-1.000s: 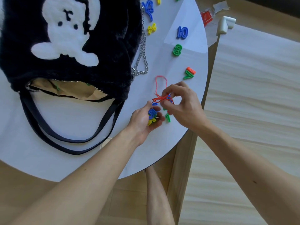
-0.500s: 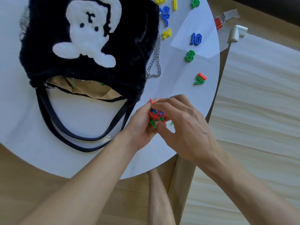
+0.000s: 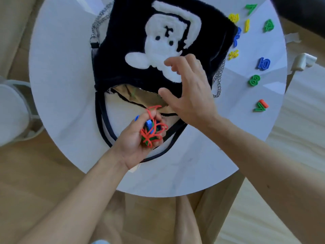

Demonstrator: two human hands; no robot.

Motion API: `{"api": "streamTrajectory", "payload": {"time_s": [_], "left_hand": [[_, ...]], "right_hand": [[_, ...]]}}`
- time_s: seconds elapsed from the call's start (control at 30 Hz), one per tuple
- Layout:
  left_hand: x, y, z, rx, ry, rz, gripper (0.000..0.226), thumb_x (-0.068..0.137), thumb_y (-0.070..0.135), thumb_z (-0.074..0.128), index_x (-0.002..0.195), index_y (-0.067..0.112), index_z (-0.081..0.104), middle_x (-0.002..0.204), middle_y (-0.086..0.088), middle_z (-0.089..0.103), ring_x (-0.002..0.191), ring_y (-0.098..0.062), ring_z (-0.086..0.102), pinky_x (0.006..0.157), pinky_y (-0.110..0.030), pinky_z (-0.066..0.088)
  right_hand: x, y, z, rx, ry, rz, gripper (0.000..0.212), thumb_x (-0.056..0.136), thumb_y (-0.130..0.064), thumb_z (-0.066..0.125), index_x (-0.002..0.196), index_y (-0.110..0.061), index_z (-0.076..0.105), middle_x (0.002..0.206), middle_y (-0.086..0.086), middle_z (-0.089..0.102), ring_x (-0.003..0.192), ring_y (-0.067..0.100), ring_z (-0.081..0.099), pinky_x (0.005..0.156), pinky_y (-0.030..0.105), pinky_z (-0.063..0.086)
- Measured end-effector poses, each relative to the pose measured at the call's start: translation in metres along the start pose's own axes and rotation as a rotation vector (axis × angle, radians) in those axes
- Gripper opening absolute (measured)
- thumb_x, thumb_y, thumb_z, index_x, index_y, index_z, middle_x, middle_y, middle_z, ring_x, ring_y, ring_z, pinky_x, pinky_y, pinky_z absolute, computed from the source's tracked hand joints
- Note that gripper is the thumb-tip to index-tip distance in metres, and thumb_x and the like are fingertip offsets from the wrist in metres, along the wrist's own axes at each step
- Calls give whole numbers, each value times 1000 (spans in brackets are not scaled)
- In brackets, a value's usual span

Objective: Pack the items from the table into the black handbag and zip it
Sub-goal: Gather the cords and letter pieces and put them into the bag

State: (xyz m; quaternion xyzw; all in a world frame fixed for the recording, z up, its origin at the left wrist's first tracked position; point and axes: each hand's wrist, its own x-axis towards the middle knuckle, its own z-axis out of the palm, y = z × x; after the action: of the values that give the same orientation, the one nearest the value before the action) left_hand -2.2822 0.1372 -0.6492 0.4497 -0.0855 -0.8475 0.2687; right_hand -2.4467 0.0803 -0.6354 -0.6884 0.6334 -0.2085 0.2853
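A furry black handbag (image 3: 123, 50) with a white bear patch lies on the round white table (image 3: 61, 71), its zip mouth (image 3: 139, 95) open toward me and showing tan lining. My left hand (image 3: 139, 138) is shut on a bundle of plastic pieces and red string (image 3: 153, 132), just in front of the mouth and over the black straps (image 3: 102, 120). My right hand (image 3: 190, 90) hovers open over the bag's right front corner, fingers spread, holding nothing.
Loose plastic numbers lie on the table right of the bag: a blue 10 (image 3: 263, 63), a green 8 (image 3: 254, 80), a red-and-green piece (image 3: 261, 106), a green 4 (image 3: 268, 25), yellow ones (image 3: 233, 54). A silver chain (image 3: 219, 80) trails beside the bag. A white stool (image 3: 12, 110) stands left.
My left hand carried the bundle of pieces and string left to the bag's mouth. My right hand let go of it and opened over the bag. The view shifted right.
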Motion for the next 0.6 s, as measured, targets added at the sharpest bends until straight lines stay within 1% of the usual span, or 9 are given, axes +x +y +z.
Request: {"api": "streamTrajectory", "payload": {"time_s": [0.07, 0.1, 0.17, 0.23, 0.3, 0.4, 0.5, 0.53, 0.6], "left_hand": [[-3, 10, -13, 19, 27, 3, 25, 93, 32, 54, 73, 18, 62, 77, 1, 57, 58, -11, 47, 48, -20, 38], [-1, 13, -16, 19, 46, 3, 27, 94, 31, 53, 73, 17, 62, 77, 0, 57, 58, -11, 48, 48, -20, 39], [3, 19, -21, 20, 83, 0, 31, 98, 29, 51, 72, 16, 63, 76, -2, 58, 57, -12, 50, 47, -20, 40], [11, 25, -19, 5, 115, -23, 32, 100, 27, 50, 72, 15, 63, 74, -3, 59, 55, -12, 51, 45, -20, 41], [22, 32, -14, -6, 139, -50, 30, 100, 26, 50, 75, 15, 61, 73, -3, 61, 52, -12, 52, 43, -20, 42], [44, 45, 2, -31, 184, -61, 23, 101, 27, 50, 84, 13, 59, 77, -4, 61, 53, -11, 56, 44, -20, 42], [64, 63, 28, -56, 328, -16, 20, 100, 26, 54, 101, 7, 60, 82, -9, 63, 58, -15, 59, 44, -22, 44], [67, 69, 36, -83, 378, 4, 17, 99, 23, 55, 99, 7, 61, 82, -9, 64, 61, -16, 60, 44, -23, 46], [71, 83, 51, -177, 391, 55, 20, 103, 14, 47, 88, 8, 59, 80, -8, 62, 66, -18, 60, 47, -24, 54]], "right_hand": [[18, -4, 19, -279, -132, -133, 68, 72, -42, 71, 133, -19, 51, 119, 2, 50, 108, 22, 48, 91, 33, 38], [25, -3, 24, -431, -193, -184, 70, 71, -39, 70, 134, -19, 48, 120, 3, 49, 109, 24, 48, 91, 34, 37], [41, -2, 25, -590, -247, -218, 58, 75, -22, 64, 131, -18, 48, 117, 3, 54, 106, 27, 52, 90, 37, 38], [59, -3, 13, -520, -198, -167, 46, 75, -13, 61, 120, -18, 53, 107, 2, 63, 97, 31, 58, 82, 39, 41], [74, -11, -7, -331, -99, -84, 41, 71, -16, 61, 111, -20, 57, 97, -1, 68, 87, 29, 61, 73, 37, 47], [86, -26, -37, -180, 30, -40, 34, 68, -21, 60, 102, -23, 61, 85, -5, 66, 80, 22, 61, 72, 38, 52], [83, -39, -50, -124, 12, -22, 29, 66, -21, 60, 95, -24, 63, 81, -7, 62, 77, 19, 60, 68, 35, 50], [80, -42, -52, -120, -1, -22, 26, 66, -21, 60, 92, -24, 63, 80, -7, 62, 74, 16, 59, 65, 31, 48], [75, -44, -52, -106, -11, -14, 20, 67, -20, 62, 87, -23, 63, 80, -7, 64, 68, 11, 56, 62, 25, 44]]}}
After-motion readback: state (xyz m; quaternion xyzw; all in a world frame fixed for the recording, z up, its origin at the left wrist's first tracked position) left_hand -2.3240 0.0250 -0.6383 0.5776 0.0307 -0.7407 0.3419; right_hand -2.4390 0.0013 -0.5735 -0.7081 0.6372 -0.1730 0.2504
